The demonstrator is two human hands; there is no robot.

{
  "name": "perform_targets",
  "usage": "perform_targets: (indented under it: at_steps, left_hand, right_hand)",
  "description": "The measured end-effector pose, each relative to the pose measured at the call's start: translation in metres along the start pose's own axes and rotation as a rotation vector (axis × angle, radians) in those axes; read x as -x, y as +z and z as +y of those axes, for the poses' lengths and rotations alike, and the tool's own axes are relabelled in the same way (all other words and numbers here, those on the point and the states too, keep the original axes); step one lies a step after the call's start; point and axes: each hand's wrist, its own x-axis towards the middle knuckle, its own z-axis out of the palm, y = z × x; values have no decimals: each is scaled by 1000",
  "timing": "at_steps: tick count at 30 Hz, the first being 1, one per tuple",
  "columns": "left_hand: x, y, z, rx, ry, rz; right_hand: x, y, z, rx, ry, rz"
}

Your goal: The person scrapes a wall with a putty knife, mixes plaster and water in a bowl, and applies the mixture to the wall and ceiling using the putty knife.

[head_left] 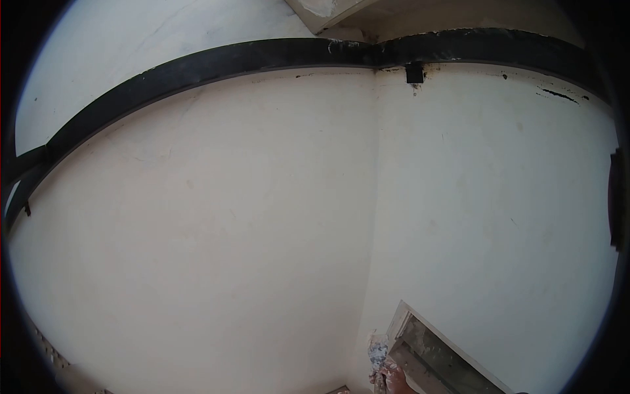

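Low in the view, right of the middle, my right hand [396, 379] is closed around the handle of a putty knife. The putty knife [378, 352] points upward, its blade mottled grey and white. It is close by the wall corner and beside the left end of a framed recess [430, 358]. White smears show on my fingers. The lower part of the hand is cut off by the bottom edge. My left hand is out of view.
Two pale walls, the left wall [216, 217] and the right wall [492, 197], meet in a corner. A black band [216, 59] runs along their top, with a small black bracket [415, 73] under it. Above sits a pale block [325, 12].
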Motion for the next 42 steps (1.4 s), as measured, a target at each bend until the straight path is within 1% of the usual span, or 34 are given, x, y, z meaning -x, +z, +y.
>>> perform_targets:
  at_steps: [1, 2, 4, 5, 6, 8, 9, 10, 11, 13, 14, 16, 17, 19, 23, 25, 26, 33, 35, 36, 37, 38, 40, 41, 42]
  left_hand:
    - [0, -1, 0, 28, -42, -58]
    - [0, -1, -3, 24, -54, -60]
    - [-4, 1, -10, 3, -98, 37]
    - [-8, 4, -17, -5, -109, 34]
    - [-15, 10, -30, 157, -77, 19]
    - [-28, 27, -62, 484, -13, -9]
    - [-33, 32, -74, 647, 20, -22]
    - [-35, 34, -79, 810, 55, -33]
    - [-38, 35, -82, 806, 49, -35]
    - [-38, 30, -71, 1130, 24, -149]
    - [-36, 29, -65, 1128, 21, -148]
    - [-26, 21, -44, 988, 70, -94]
    - [-27, 22, -46, 988, 69, -96]
    - [-32, 28, -56, 841, 208, -97]
    - [-39, 46, -88, 881, 249, -94]
    - [-42, 23, -63, 809, 145, -298]
    - [-41, 20, -61, 807, 150, -314]
    - [-13, 18, -46, 757, 235, -172]
    - [-6, 19, -40, 750, 260, -126]
    - [-3, 19, -38, 746, 274, -106]
    - [-1, 18, -35, 743, 287, -88]
    - [0, 14, -33, 754, 294, -99]
    - [2, 7, -30, 1342, 114, -136]
    - [3, 4, -34, 1355, 114, -144]
    - [2, -1, -39, 804, 385, 45]
  right_hand:
    - [-3, -3, 1, 42, -59, -47]
    - [-4, -5, 2, 82, -116, -93]
    - [-6, -4, 3, 76, -109, -100]
    - [-8, -5, 4, 79, -115, -108]
    - [-13, -8, 10, 71, -106, -105]
    - [-19, -16, 22, -148, -111, -225]
    - [-12, -9, 18, -155, -106, -220]
    - [-3, 3, 8, -171, -114, -216]
    - [3, 10, 2, -185, -122, -213]
    - [5, 10, 5, -196, -124, -209]
    - [6, 10, 6, -203, -130, -208]
    - [11, 15, 5, -203, -130, -202]
    - [12, 18, 3, -199, -129, -199]
    - [14, 23, 1, -210, -125, -215]
    - [20, 34, -1, -212, -143, -223]
    - [22, 40, 0, -201, -137, -212]
    - [23, 42, 1, -189, -129, -204]
    - [36, 50, -1, -90, -154, -184]
    - [28, 37, 6, 19, -204, -314]
    - [31, 36, 3, 27, -210, -307]
    - [37, 36, -1, 81, -167, -242]
    - [41, 35, -4, 135, -126, -175]
    - [50, 28, -8, 164, -129, -149]
    - [54, 22, -10, 182, -127, -134]
    - [56, 18, -10, 192, -121, -122]
